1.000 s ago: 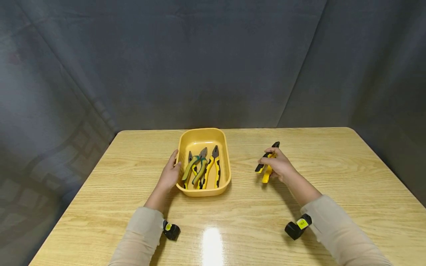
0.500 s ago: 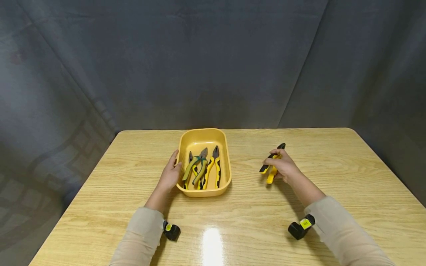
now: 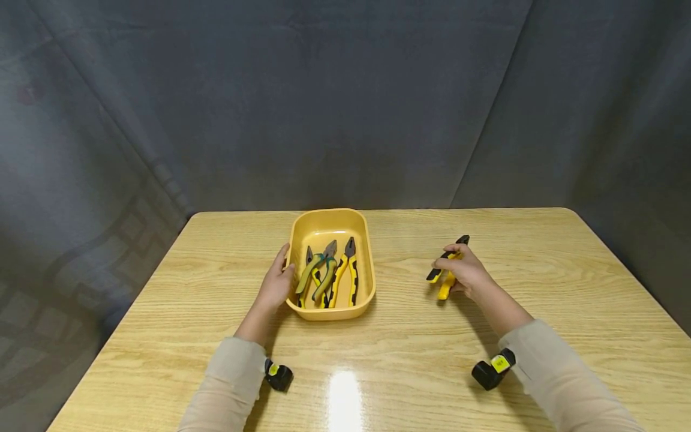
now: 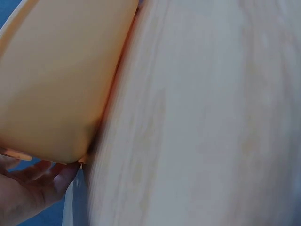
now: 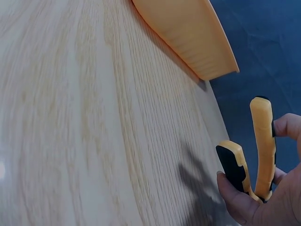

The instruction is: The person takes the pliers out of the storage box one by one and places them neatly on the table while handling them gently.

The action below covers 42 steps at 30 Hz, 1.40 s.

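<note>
Wooden table (image 3: 399, 360), yellow tray (image 3: 330, 314), dark cloth (image 3: 345, 108)

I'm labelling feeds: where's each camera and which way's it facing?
Head: on the head, facing forward and down at the table; left hand, right hand and sleeves show.
Left wrist: on that wrist, facing the yellow tray and table; left hand shows.
Right wrist: on that wrist, facing the held pliers and table; right hand shows.
Head and right wrist share the held pliers.
</note>
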Tool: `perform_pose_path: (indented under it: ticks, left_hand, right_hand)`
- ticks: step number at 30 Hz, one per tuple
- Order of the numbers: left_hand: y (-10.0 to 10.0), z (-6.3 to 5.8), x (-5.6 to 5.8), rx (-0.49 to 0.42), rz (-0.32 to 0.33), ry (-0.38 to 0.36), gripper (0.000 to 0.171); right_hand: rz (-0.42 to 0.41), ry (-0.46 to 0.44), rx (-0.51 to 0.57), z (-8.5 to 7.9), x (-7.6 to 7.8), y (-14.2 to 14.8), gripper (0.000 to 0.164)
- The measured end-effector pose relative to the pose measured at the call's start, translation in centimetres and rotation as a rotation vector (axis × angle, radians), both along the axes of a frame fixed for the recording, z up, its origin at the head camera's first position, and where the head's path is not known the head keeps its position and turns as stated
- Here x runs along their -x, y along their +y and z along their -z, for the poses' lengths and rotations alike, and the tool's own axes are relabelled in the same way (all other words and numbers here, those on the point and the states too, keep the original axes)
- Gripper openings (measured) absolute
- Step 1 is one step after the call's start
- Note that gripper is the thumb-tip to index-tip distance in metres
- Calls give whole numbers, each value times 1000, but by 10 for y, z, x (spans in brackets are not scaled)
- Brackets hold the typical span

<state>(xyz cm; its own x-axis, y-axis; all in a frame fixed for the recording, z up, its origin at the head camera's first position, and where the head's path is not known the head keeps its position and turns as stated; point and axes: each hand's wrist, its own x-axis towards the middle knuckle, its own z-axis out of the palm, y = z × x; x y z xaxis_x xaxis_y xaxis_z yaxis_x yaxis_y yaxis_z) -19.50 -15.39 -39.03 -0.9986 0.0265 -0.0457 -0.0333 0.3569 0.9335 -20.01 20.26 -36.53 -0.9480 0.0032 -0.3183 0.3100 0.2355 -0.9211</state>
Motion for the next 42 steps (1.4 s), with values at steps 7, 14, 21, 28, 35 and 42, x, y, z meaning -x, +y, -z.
perform_pose_path:
  ticks: [7,14,21,28,35,42]
  left_hand:
    - [-1,0,0,25,-4,-9,51]
    - [-1,0,-1,-9,3,-4,50]
    - [-2,0,-1,-5,-1,-10,50]
    - [-1,0,-2,-20,4,-4,50]
    - [0,-2,-3,35,-8,-14,51]
    - [-1,-3,-4,24,-1,-13,50]
  right_hand:
    - [14,0,-6,0,1,5,69]
    - [20,-14,-21,8,5,13,69]
    - [27,-6,-45,4,3,16,68]
    - [14,-10,-61,3,1,20,68]
    - [9,-26,-82,2,1,25,67]
    - [0,-36,-111,1,2,27,68]
